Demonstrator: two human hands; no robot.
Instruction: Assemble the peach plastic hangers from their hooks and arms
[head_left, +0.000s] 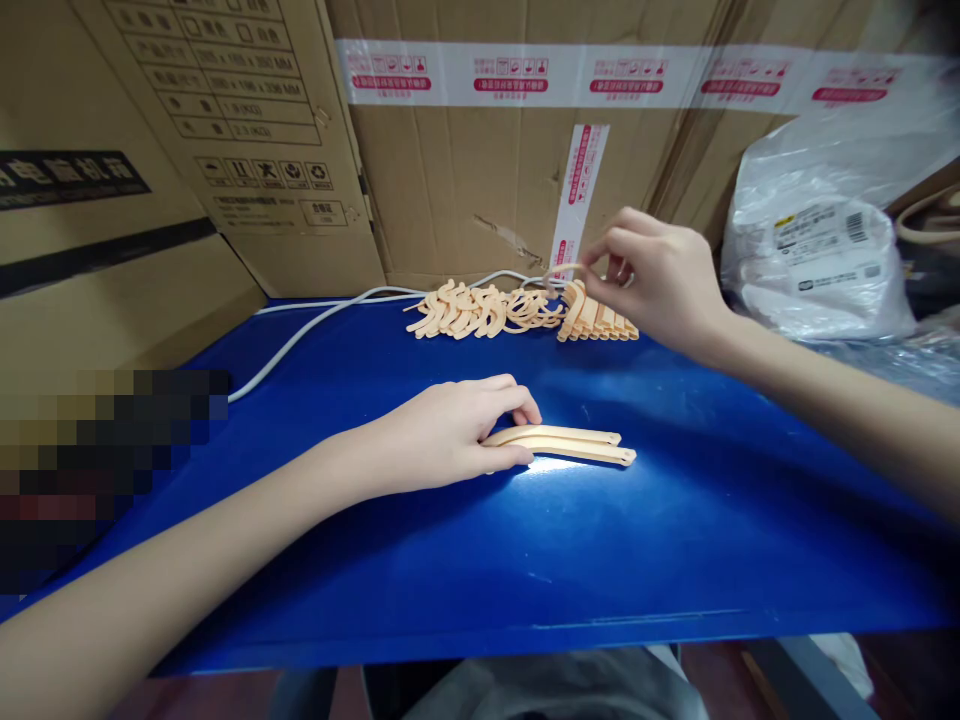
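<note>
My left hand (pixel 450 435) rests on the blue table top (pixel 525 560), fingers and thumb closed on the end of two long peach plastic strips (pixel 574 446) lying side by side. My right hand (pixel 656 280) is raised at the back of the table, pinching a thin curved peach plastic piece (pixel 559 271) between thumb and forefinger. Just below that hand sits a neat row of stacked peach pieces (pixel 596 318). Left of the row lies a loose heap of curved peach pieces (pixel 480 310).
Cardboard boxes (pixel 465 150) form a wall behind the table. A white cable (pixel 315 325) runs along the back left. A clear plastic bag with labels (pixel 817 250) sits at the right. A blurred patch covers the left edge.
</note>
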